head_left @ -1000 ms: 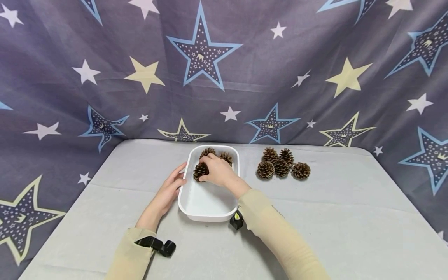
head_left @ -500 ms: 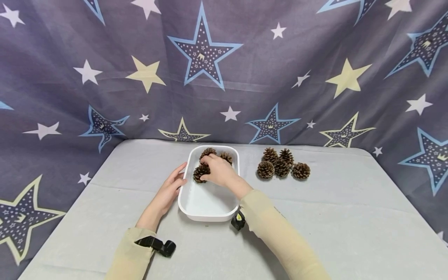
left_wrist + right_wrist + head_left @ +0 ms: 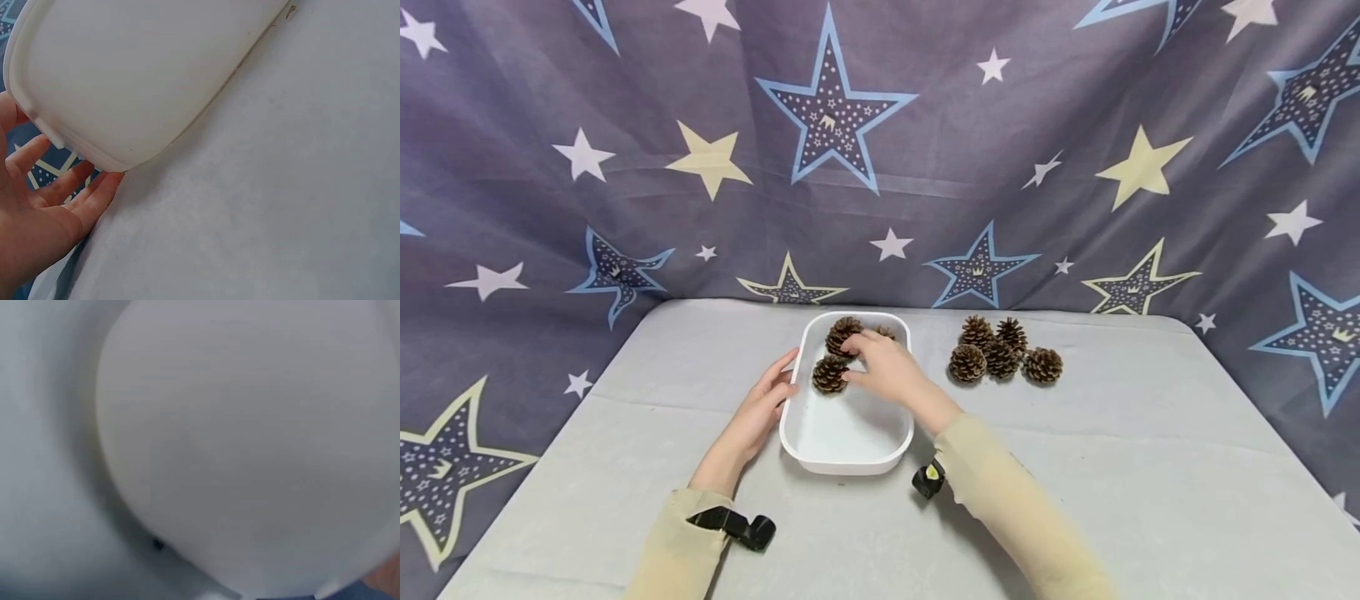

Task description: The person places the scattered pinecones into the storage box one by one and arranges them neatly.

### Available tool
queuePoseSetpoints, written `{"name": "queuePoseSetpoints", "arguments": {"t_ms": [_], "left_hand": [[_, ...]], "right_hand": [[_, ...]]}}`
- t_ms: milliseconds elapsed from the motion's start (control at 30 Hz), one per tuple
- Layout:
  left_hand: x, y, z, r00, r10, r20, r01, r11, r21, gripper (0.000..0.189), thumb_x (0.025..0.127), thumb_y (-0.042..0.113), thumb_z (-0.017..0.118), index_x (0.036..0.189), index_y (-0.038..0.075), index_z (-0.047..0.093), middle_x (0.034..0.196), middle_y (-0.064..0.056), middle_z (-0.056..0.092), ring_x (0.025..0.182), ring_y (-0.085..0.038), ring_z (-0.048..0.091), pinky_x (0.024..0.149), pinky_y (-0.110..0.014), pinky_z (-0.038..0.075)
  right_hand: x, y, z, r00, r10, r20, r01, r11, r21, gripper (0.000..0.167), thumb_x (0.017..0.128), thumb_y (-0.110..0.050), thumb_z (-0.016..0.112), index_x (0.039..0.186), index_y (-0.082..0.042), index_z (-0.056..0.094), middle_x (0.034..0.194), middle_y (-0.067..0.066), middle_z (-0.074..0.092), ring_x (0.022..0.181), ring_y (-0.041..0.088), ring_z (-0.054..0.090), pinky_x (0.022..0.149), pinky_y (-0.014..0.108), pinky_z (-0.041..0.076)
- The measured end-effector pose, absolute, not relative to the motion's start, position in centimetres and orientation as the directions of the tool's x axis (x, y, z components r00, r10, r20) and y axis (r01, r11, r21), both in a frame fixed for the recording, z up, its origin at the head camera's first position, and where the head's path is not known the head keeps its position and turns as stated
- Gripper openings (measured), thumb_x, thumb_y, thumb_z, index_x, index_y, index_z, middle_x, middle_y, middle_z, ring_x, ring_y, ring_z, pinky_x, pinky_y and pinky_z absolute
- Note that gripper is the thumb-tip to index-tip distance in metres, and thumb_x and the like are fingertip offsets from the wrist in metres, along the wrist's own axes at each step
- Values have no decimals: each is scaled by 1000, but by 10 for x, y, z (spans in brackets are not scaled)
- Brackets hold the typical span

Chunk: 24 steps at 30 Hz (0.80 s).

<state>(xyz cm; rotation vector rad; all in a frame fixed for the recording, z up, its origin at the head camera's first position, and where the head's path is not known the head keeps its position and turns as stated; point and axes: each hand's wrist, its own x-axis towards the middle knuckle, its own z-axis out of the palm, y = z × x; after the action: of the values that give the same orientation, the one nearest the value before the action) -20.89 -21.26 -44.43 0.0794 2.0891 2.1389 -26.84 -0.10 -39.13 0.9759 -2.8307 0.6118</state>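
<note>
A white rectangular plastic container (image 3: pixel 842 432) stands in the middle of the table and holds pine cones. One pine cone (image 3: pixel 829 377) lies by the left wall, with another pine cone (image 3: pixel 842 335) behind it. A third pine cone (image 3: pixel 883 332) is partly hidden by my right hand (image 3: pixel 891 371). That hand hovers over the container, thumb and fingers spread beside the near-left cone, nothing held between them. My left hand (image 3: pixel 762 417) rests against the container's outer left side, its fingers (image 3: pixel 103 194) loosely extended along the wall in the left wrist view.
Several pine cones (image 3: pixel 1002 357) sit in a cluster on the table to the right of the container. A grey cloth covers the table (image 3: pixel 1112 467). Behind its back edge hangs a star-patterned curtain (image 3: pixel 925 150). The right wrist view shows mostly the container's blurred outer wall (image 3: pixel 250 456).
My right hand has let go of the near-left pine cone and drawn back to the right, uncovering more of the cones. The left hand stays put at the container.
</note>
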Motion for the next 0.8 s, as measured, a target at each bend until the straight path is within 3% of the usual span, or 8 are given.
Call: {"name": "queuePoseSetpoints", "arguments": {"t_ms": [300, 600, 800], "left_hand": [[-209, -212, -444, -986, 149, -71, -74, -18, 997, 60, 92, 13, 43, 146, 27, 20, 142, -15, 31, 124, -30, 38, 96, -33, 38], [-208, -211, -443, -986, 149, -70, -73, -15, 997, 60, 92, 13, 43, 146, 27, 20, 141, -16, 31, 123, -31, 38, 93, -29, 40], [-207, -212, -444, -987, 152, -54, -56, -6, 998, 60, 92, 13, 42, 146, 25, 19, 141, -17, 31, 122, -30, 38, 93, -28, 40]], "right_hand": [[-264, 24, -386, -790, -543, 285, -613, 698, -370, 40, 81, -32, 66, 116, -15, 59, 114, 1, 60, 99, 16, 57, 85, 35, 47], [-259, 53, -385, -831, -452, 324, -555, 657, -510, 36, 84, -27, 63, 117, -13, 59, 113, 1, 59, 102, 18, 57, 88, 39, 46], [-258, 65, -389, -814, -424, 397, -578, 654, -488, 34, 84, -30, 62, 114, -12, 61, 113, 3, 60, 106, 19, 54, 95, 38, 42]]}}
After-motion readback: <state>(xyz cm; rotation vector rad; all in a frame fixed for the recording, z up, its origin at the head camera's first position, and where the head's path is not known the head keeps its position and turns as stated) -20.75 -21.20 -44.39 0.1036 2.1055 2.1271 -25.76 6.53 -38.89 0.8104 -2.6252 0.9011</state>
